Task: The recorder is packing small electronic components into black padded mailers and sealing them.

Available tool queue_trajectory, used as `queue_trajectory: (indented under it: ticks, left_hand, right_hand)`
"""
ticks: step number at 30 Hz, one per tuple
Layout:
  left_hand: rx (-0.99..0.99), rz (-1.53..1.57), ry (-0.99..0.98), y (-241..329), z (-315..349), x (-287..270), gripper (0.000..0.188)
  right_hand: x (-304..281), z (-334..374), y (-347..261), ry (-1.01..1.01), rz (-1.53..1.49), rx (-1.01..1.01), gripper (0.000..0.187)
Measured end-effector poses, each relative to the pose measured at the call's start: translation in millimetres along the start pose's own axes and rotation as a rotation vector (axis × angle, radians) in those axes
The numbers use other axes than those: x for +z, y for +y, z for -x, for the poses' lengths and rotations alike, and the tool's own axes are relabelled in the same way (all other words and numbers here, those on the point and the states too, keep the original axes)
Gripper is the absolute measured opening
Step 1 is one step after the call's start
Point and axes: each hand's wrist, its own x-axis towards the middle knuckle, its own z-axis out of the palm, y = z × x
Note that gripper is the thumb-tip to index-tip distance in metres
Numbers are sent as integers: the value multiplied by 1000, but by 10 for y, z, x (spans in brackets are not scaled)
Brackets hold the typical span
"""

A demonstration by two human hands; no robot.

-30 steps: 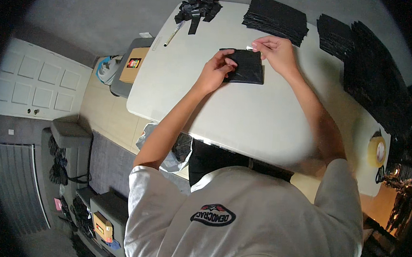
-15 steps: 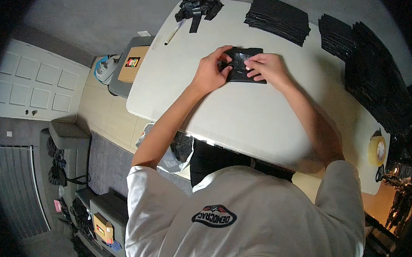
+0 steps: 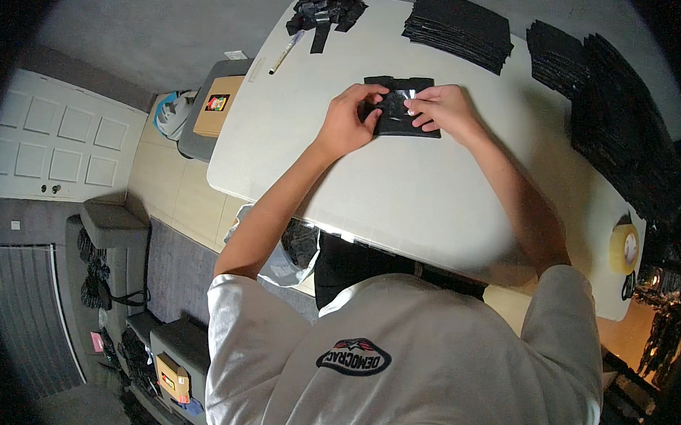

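Observation:
A flat black pouch [image 3: 404, 124] lies on the white table [image 3: 403, 193], a little beyond its middle. My left hand [image 3: 347, 122] pinches the pouch's left side near the top edge. The fingers of my right hand [image 3: 443, 110] rest on its upper right part, with the fingertips pressed down beside a shiny patch on the pouch. Both hands meet over the pouch's upper half and hide part of it.
At the table's far edge are a stack of black pouches [image 3: 460, 25], a heap of black strips [image 3: 325, 8] and a pen [image 3: 285, 52]. Taller black stacks [image 3: 619, 119] line the right side, near a tape roll [image 3: 623, 249]. A cardboard box [image 3: 217, 103] sits on a grey stool at the left.
My right hand came down from the pouch's far right corner onto its top face. My left hand's fingers moved in over the top edge. The pouch stayed where it was.

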Motion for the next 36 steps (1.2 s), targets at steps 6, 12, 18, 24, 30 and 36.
queue_trajectory:
  ticks: [6, 12, 18, 24, 30, 36]
  left_hand:
    - [198, -112, -13, -12, -14, 7, 35]
    - [163, -185, -34, 14, 23, 22, 29]
    - [192, -277, -98, -3, 28, 17, 30]
    - [203, -273, -117, -30, 18, 11, 28]
    - [244, -225, -8, -32, 9, 4, 39]
    - [104, -136, 1, 51, -3, -4, 50]
  right_hand:
    - [-13, -11, -60, -12, 23, 41, 30]
    - [-3, -13, -83, 5, 56, 62, 27]
    - [31, 21, -122, 43, 109, 5, 38]
    - [14, 15, -118, 107, 325, -72, 47]
    - [59, 201, -143, 203, 756, -425, 43]
    - [321, 328, 88, 14, 1193, -705, 70]
